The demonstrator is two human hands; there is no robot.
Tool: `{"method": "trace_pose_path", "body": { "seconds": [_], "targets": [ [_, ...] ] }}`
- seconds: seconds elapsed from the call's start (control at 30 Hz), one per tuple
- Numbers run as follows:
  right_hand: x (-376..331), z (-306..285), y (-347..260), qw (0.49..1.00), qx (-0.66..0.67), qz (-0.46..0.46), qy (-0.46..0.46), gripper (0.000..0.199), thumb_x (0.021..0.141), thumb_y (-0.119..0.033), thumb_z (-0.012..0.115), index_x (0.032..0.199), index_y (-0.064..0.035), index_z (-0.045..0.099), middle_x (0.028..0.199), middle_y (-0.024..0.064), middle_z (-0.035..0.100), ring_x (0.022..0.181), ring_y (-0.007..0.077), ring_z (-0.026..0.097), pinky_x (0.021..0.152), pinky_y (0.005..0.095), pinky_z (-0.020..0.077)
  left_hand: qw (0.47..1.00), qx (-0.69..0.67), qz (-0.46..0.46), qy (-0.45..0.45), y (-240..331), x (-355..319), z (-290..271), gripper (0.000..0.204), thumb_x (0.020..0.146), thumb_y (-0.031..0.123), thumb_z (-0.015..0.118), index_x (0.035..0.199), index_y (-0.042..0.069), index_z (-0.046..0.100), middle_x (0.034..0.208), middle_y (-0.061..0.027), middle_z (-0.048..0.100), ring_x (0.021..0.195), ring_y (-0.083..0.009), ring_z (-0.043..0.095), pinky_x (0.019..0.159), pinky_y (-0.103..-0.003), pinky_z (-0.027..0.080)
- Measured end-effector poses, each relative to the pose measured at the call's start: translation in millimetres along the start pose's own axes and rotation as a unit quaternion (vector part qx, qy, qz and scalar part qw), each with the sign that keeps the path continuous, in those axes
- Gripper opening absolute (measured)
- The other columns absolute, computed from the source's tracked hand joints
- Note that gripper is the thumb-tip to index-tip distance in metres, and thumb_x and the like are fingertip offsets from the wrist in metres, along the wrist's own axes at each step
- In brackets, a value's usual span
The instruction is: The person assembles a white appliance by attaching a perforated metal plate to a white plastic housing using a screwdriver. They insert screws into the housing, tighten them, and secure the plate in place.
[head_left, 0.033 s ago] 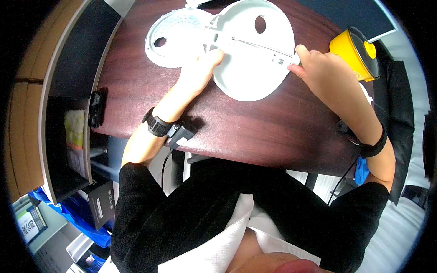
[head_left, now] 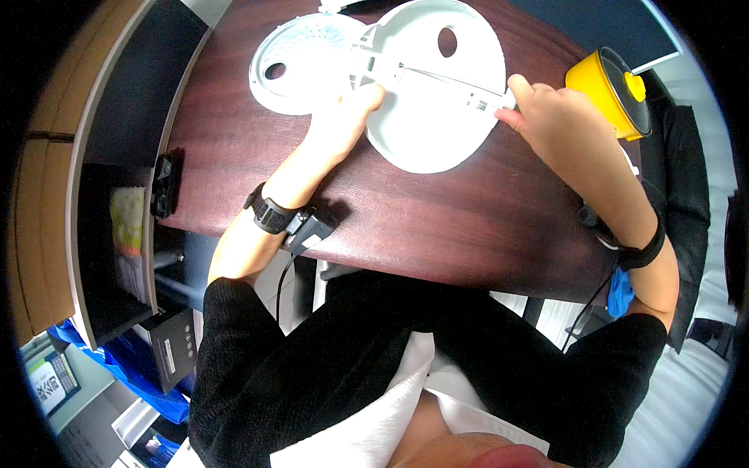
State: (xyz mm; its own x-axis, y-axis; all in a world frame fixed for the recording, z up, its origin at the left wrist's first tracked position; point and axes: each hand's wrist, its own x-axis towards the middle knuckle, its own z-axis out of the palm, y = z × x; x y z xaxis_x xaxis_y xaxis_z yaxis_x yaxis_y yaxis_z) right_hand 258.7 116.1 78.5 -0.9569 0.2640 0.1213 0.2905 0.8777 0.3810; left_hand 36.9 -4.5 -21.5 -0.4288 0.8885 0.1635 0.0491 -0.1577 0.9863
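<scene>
A large white round plastic piece [head_left: 429, 140] with an oval hole lies at the far middle of the table. Beside it on the left is a smaller white disc [head_left: 296, 93], also holed; a slotted white part sits between them. My left hand [head_left: 351, 117] is closed on the large piece's left edge, thumb on top, other fingers mostly hidden. At the opposite rim, my right hand [head_left: 546, 117] pinches a small white end piece [head_left: 509, 100]. Thin lines, a rod or cord [head_left: 445, 78], run across the large piece toward those fingers; I cannot tell which.
A yellow pot [head_left: 597, 90] with a dark lid stands at the far right. Along the left are open shelves [head_left: 117, 171] and a black object [head_left: 162, 183] by the table edge. A small dark box with a cable [head_left: 310, 232] is at my left wrist. Dark reddish tabletop [head_left: 421, 226] lies nearer me.
</scene>
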Motion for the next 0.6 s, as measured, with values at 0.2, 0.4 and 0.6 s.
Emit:
{"method": "trace_pose_path", "body": {
  "seconds": [0.2,0.4,0.6],
  "targets": [
    [18.2,-9.9,36.5,0.991,-0.038,-0.118,0.057,0.031,0.087,-0.036,0.053,0.096,-0.0069,0.049,0.064,0.0065,0.054,0.058,0.0209,0.059,0.051,0.0293,0.0467,0.999,0.036,0.024,-0.015,-0.8,1.8,-4.0,0.022,0.076,0.017,0.056,0.089,0.000,0.060,0.076,-0.0036,0.057,0.070,-0.0109,0.052,0.063,-0.027,0.044],
    [33.3,-29.5,42.6,0.981,-0.114,-0.139,0.071,0.031,0.085,-0.036,0.054,0.101,-0.0093,0.049,0.071,0.0069,0.055,0.065,0.0225,0.061,0.058,0.0331,0.0483,0.999,0.040,0.023,-0.018,4.1,0.4,-2.2,0.033,0.077,0.019,0.056,0.104,-0.001,0.057,0.089,-0.0071,0.059,0.080,-0.0144,0.054,0.071,-0.030,0.046],
    [3.9,-23.8,22.3,0.997,0.058,-0.022,0.055,0.027,0.080,-0.032,0.064,0.083,-0.0063,0.058,0.061,0.0127,0.060,0.057,0.0288,0.061,0.053,0.0371,0.0485,0.998,0.046,0.020,-0.032,6.3,-1.0,-5.5,0.034,0.078,0.017,0.056,0.107,-0.001,0.056,0.091,-0.0071,0.058,0.082,-0.0145,0.053,0.072,-0.031,0.046]
  ]
}}
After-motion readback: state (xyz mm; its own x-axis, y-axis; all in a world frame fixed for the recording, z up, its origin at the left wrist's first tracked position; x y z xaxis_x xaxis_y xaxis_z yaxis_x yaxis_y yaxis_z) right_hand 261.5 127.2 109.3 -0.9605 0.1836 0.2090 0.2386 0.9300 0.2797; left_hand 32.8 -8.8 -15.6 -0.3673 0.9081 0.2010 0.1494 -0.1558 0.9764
